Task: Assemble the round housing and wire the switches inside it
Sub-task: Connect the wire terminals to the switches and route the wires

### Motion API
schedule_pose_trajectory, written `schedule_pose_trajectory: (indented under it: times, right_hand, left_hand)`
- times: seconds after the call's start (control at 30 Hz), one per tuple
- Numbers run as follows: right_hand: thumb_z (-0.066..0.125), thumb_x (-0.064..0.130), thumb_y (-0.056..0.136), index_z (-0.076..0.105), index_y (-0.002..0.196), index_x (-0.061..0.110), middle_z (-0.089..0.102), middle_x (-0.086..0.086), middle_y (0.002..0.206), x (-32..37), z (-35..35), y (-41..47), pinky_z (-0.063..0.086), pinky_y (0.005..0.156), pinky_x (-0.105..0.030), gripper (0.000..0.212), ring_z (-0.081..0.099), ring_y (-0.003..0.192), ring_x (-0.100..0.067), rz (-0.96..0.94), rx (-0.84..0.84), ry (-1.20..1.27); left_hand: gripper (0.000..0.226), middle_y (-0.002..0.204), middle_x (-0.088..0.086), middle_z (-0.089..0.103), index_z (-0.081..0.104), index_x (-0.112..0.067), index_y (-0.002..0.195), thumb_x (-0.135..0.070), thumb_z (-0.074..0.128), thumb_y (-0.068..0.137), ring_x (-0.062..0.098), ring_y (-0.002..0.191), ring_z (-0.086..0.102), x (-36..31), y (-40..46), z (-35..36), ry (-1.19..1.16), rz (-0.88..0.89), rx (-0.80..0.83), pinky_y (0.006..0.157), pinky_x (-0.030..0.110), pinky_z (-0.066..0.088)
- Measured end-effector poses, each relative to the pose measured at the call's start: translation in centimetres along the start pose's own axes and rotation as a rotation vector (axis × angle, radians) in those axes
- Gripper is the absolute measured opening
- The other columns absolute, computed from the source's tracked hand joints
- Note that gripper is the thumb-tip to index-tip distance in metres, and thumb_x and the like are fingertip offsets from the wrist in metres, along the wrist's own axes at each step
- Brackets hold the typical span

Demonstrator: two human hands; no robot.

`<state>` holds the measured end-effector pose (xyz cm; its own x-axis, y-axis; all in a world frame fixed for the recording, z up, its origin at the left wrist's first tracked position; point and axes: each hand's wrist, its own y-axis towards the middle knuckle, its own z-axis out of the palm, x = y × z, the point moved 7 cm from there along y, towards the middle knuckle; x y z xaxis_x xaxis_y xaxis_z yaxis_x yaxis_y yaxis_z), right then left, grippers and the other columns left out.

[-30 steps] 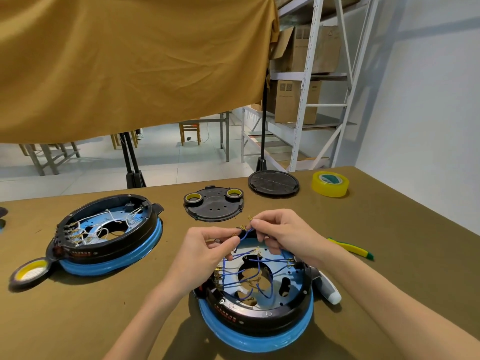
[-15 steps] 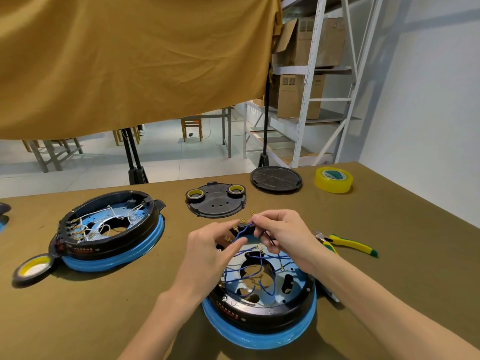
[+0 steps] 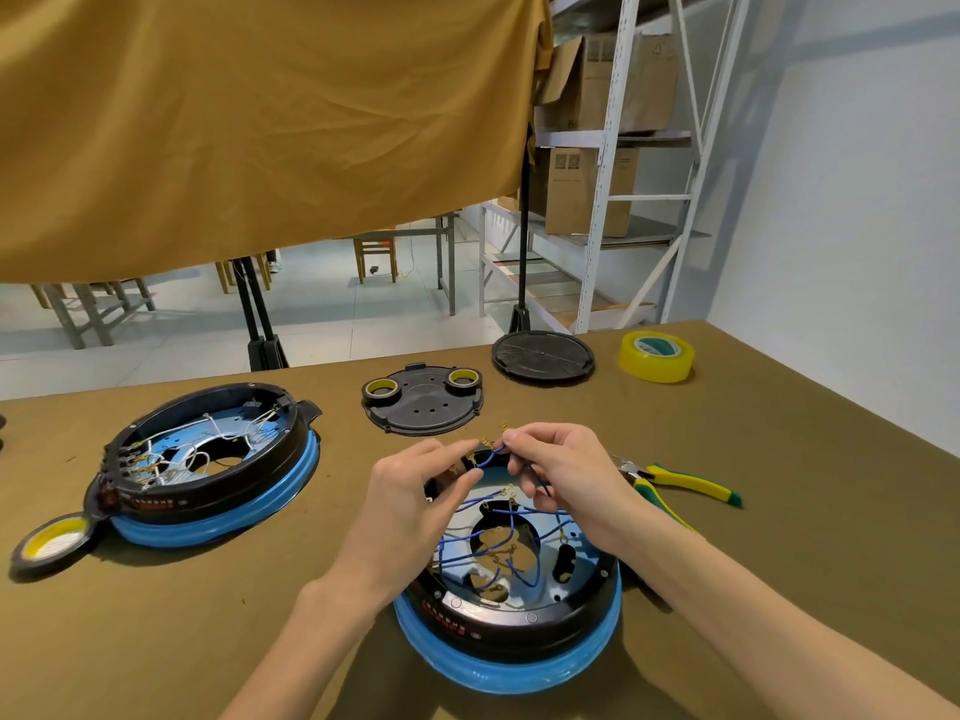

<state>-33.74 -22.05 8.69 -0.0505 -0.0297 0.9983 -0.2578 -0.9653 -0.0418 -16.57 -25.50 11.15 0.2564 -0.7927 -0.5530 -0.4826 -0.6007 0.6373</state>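
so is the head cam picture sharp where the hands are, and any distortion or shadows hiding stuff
Head view: sharp enough at the left hand and right hand to make out the blue wires and their small terminals; wide-angle bending shows in the leaning shelf rack; soft shadows lie under the forearms and beside the near housing, hiding little; no strong glare.

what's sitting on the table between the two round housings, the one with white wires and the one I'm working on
In the head view, only bare brown table lies between the white-wired housing and the blue-wired housing; the left hand hangs over the near one.
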Motion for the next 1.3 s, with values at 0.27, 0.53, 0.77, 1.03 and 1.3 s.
schedule_pose_trajectory:
  times: [0.27,0.53,0.77,1.03,1.3]
  right_hand:
    - [0.062,0.019,0.102,0.076,0.098,0.0,0.063,-0.004,0.068,-0.1,1.8,-1.3,0.041,0.04,-0.022,0.023,0.053,0.05,-0.013,0.003,0.042,-0.024]
    - [0.063,0.019,0.102,0.077,0.099,0.002,0.064,-0.003,0.07,0.1,1.7,-1.2,0.042,0.042,-0.022,0.023,0.054,0.052,-0.011,0.013,0.07,-0.099]
    - [0.062,0.019,0.102,0.078,0.1,0.007,0.065,-0.005,0.074,-1.1,1.0,-0.9,0.043,0.043,-0.023,0.02,0.056,0.055,-0.013,0.044,0.095,-0.118]
    - [0.054,0.02,0.106,0.072,0.103,0.005,0.064,-0.003,0.07,-1.1,1.0,1.4,0.031,0.039,-0.02,0.023,0.045,0.046,-0.011,0.168,0.263,-0.469]
    - [0.056,0.019,0.102,0.068,0.094,0.008,0.057,-0.001,0.063,-0.5,4.1,3.9,0.03,0.04,-0.021,0.018,0.041,0.042,-0.012,0.291,0.524,-0.888]
  left_hand:
    - [0.046,0.095,-0.017,0.067,0.07,-0.023,0.129,-0.041,0.071,0.086,0.0,0.088,0.063,-0.3,0.0,-0.2,0.038,-0.009,-0.072,0.075,0.017,0.053]
    - [0.041,0.099,-0.01,0.069,0.07,-0.021,0.129,-0.04,0.06,0.094,0.006,0.09,0.065,0.0,-0.1,0.4,0.035,0.025,0.035,0.073,0.028,0.056]
    - [0.043,0.1,-0.019,0.065,0.064,-0.033,0.135,-0.046,0.062,0.095,0.009,0.094,0.063,1.3,-0.7,1.4,-0.007,-0.037,0.111,0.079,0.035,0.055]
    - [0.038,0.129,-0.022,0.061,0.06,-0.034,0.133,-0.054,0.043,0.105,-0.007,0.121,0.054,7.9,-2.8,0.5,-0.279,-0.463,0.078,0.104,0.031,0.05]
    - [0.023,0.106,-0.024,0.075,0.067,-0.041,0.116,-0.024,0.055,0.106,0.0,0.102,0.07,9.5,-3.9,1.7,-0.418,-0.563,0.066,0.077,0.022,0.059]
